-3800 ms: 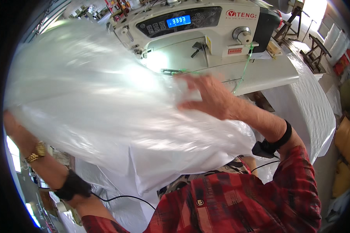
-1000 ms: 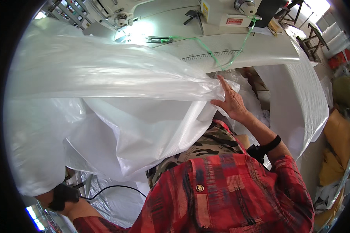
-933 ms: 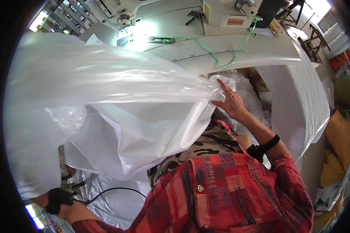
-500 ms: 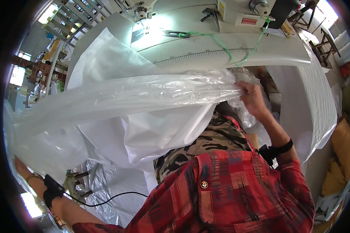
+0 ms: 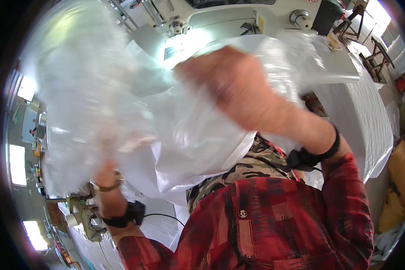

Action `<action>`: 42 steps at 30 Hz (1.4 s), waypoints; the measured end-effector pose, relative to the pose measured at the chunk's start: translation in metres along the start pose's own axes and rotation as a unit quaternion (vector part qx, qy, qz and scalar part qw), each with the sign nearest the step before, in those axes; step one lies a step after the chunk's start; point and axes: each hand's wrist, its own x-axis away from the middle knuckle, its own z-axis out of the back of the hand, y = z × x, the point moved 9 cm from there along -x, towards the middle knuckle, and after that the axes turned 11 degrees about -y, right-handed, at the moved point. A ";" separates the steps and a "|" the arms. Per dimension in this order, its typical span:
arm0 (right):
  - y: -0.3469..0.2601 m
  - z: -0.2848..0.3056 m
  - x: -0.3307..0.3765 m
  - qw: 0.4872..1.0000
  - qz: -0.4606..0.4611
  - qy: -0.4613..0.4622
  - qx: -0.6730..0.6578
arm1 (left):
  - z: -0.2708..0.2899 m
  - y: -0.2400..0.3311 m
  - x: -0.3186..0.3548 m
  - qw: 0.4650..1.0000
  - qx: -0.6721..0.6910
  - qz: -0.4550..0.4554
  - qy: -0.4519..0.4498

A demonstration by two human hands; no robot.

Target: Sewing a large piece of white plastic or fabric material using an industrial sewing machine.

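A long, clear plastic film (image 5: 76, 99) billows in front of me, lifted high on the left and smeared by motion. My right hand (image 5: 231, 85) is raised over the middle, blurred but curled into a fist around part of the film. On the left, my left hand (image 5: 117, 148) is behind or inside the film, and its fingers are too smeared to make out. Below both hands, a white woven plastic sheet (image 5: 202, 155) drapes over my lap and up toward the sewing machine (image 5: 238, 22).
The lit sewing machine table (image 5: 342, 72) stands in front, partly covered by film. More white sheet (image 5: 364, 130) hangs off its right side. Yellow-brown sacks (image 5: 398, 184) lie at far right. A black cable (image 5: 162, 216) runs from my left wrist.
My right hand has swung left and up across the middle. My left hand has come up and inward from the lower left. The film, earlier stretched between them, is now bunched and raised.
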 end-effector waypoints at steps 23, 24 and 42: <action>-0.079 -0.111 0.063 0.960 0.139 -0.243 0.013 | 0.187 -0.272 0.219 0.875 -0.334 0.348 -0.026; -0.084 -0.112 0.063 0.960 0.141 -0.242 0.013 | 0.195 -0.224 0.182 0.922 -0.268 0.275 0.042; 0.000 0.039 0.038 0.995 0.005 0.007 0.104 | 0.023 -0.038 -0.034 0.999 -0.037 0.037 0.002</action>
